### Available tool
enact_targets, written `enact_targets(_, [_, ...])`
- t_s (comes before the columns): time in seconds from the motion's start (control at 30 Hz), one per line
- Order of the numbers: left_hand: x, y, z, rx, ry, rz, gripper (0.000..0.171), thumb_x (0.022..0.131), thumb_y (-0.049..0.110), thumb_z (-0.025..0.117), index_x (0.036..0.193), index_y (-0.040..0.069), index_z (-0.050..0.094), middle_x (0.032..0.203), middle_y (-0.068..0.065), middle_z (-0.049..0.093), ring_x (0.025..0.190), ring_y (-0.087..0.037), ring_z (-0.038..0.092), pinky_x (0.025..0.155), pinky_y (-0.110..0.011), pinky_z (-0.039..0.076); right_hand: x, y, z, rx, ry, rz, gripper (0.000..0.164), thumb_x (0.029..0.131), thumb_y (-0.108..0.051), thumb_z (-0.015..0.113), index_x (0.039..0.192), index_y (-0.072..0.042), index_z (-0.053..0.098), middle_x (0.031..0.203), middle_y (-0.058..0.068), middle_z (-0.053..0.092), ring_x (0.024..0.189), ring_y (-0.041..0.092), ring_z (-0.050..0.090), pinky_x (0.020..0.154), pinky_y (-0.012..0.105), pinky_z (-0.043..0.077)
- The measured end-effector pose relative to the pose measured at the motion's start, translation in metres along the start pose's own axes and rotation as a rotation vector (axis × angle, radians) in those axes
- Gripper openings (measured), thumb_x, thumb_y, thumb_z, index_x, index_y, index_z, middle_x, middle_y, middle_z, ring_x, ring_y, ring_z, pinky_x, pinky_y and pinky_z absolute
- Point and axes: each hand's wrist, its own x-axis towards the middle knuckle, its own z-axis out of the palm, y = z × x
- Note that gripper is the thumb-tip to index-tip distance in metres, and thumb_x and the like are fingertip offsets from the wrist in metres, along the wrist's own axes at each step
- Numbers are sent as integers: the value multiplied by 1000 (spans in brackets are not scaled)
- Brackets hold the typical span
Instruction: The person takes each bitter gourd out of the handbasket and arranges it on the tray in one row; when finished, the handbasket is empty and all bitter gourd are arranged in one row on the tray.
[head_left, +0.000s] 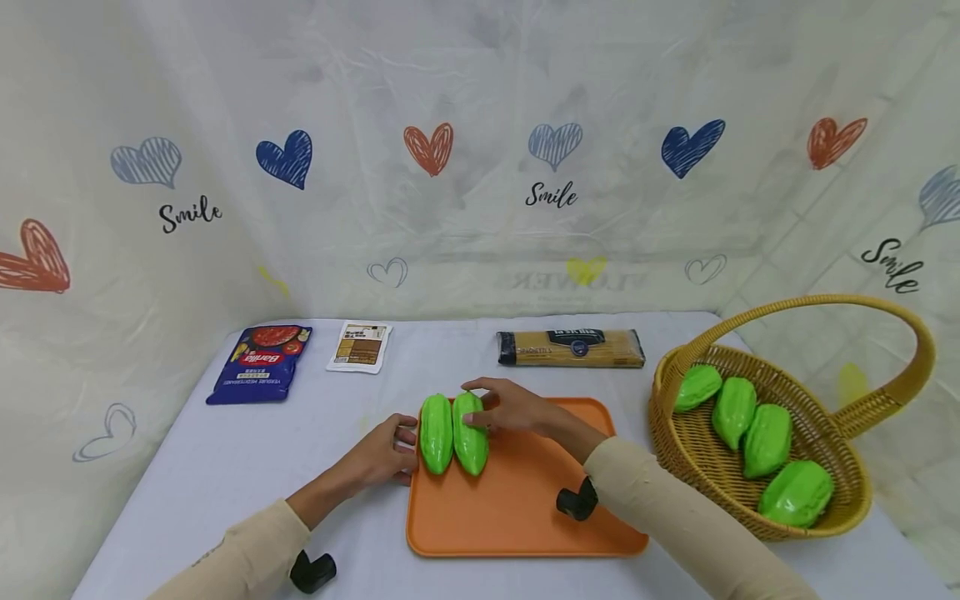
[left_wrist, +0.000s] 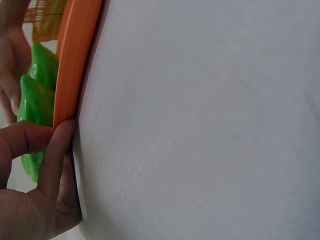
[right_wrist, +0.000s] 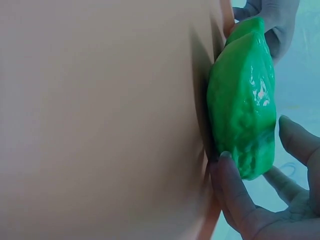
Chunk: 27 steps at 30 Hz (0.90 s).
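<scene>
Right sleeve nearest, lower right; lining-up step at centre of frame

Tray sits at lower centre. In its upper left corner lie the left gourd and the right gourd, side by side, ends pointing up and down the frame. Cannot tell whether they touch.

Left hand: bent at the tray's left edge; the left wrist view shows fingertips on either side of the rim, pinching it. Right hand: fingers spread loosely about the right gourd's upper end, one fingertip touching; thumb appears apart from it in the right wrist view.

Basket, right of frame, holds four more gourds.

Judgement: step in hand is squaring the right gourd against its neighbour. Next move calls for a light nudge or a clean release by the right hand, left hand steadying the tray; a brushed fingertip could roll the gourd.
</scene>
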Motion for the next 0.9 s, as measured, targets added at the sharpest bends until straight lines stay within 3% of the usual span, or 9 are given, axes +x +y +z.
enact_targets(0.13, [-1, -1, 0, 12, -4, -1, 70, 78, -2, 70, 142, -4, 41, 119, -18, 54, 95, -23, 64, 68, -36, 63, -3, 0, 0, 3, -2, -2, 63, 97, -25, 67, 151, -7, 42, 140, 25, 55, 125, 36, 58, 89, 42, 58])
enact_targets(0.37, [-2, -2, 1, 6, -7, -2, 71, 79, -4, 70, 143, -5, 39, 119, -19, 52, 93, -24, 64, 68, -36, 63, -10, 2, -1, -39, 21, 8, 66, 95, -30, 68, 151, -8, 42, 141, 23, 54, 132, 37, 52, 102, 50, 51])
enact_targets(0.63, [-1, -2, 3, 8, 3, -5, 71, 78, -3, 70, 142, -4, 41, 118, -17, 53, 93, -23, 63, 68, -37, 63, -23, 2, -13, 17, 32, 5, 64, 96, -29, 67, 150, -7, 42, 145, 25, 47, 131, 43, 52, 94, 45, 57])
enact_targets(0.9, [-1, 0, 2, -3, 5, 17, 70, 77, -4, 69, 141, -5, 41, 117, -18, 54, 96, -23, 62, 66, -38, 63, -45, 1, -28, -22, 29, -52, 60, 96, -31, 66, 148, -10, 45, 146, 25, 47, 130, 43, 53, 98, 46, 55])
